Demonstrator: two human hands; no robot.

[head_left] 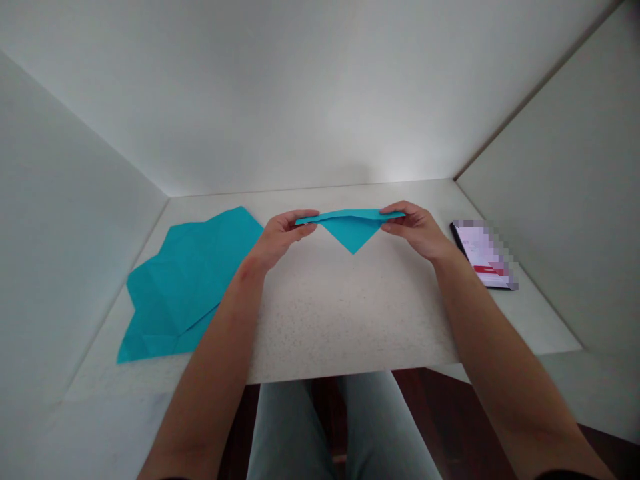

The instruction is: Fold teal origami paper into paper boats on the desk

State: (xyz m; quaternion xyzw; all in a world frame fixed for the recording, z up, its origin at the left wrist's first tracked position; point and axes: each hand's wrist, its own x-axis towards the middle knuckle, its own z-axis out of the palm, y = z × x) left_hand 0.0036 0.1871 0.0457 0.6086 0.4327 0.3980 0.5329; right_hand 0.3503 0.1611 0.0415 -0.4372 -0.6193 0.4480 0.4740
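Note:
Between my two hands stretches a folded sheet of turquoise paper [353, 230], raised above the white tabletop. Its upper edge is a narrow folded band, and a triangular point hangs down from the middle toward me. My left hand [285, 233] pinches the left end between thumb and fingers. At the right end, my right hand [413, 225] grips the band the same way, thumb below and fingers above. More turquoise paper [195, 273], creased and overlapping, lies flat to the left, partly hidden behind my left forearm.
A phone [483, 257] with a lit, partly blurred screen lies on the white tabletop [350, 320] at the right. White walls [310, 100] enclose the table at the back and both sides. My legs [345, 427] are below the front edge.

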